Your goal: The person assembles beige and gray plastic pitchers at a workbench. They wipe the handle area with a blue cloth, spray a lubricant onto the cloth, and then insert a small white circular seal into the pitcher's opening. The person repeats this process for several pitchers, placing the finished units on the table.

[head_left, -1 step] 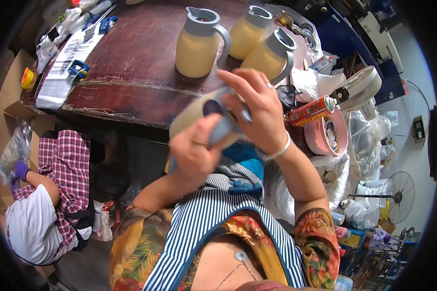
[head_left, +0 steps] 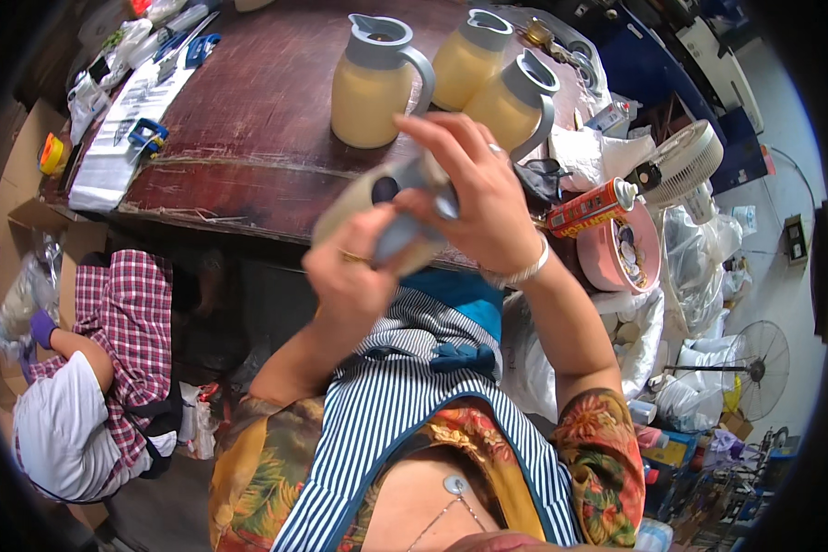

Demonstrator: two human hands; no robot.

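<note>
Three pale yellow jugs [head_left: 368, 101] with grey tops stood upright on the dark red table [head_left: 239, 101], right of its middle. A fourth, the held jug [head_left: 342, 210], was up in the worker's hands at the table's near edge, tilted and blurred. From where I stood, the left hand [head_left: 348, 267] was clasped around its grey collar, on the side away from the table. The right hand [head_left: 477, 184] had its thumb against the grey part and its fingers arched above; I couldn't tell how firmly it gripped. By the table's right edge I saw a red spray can [head_left: 589, 212] beside a pink bowl [head_left: 587, 262]. White sheets [head_left: 101, 179] covered the table's left end. Left of the table, a co-worker [head_left: 74, 432] in a white top bent toward a cardboard box [head_left: 87, 247].
</note>
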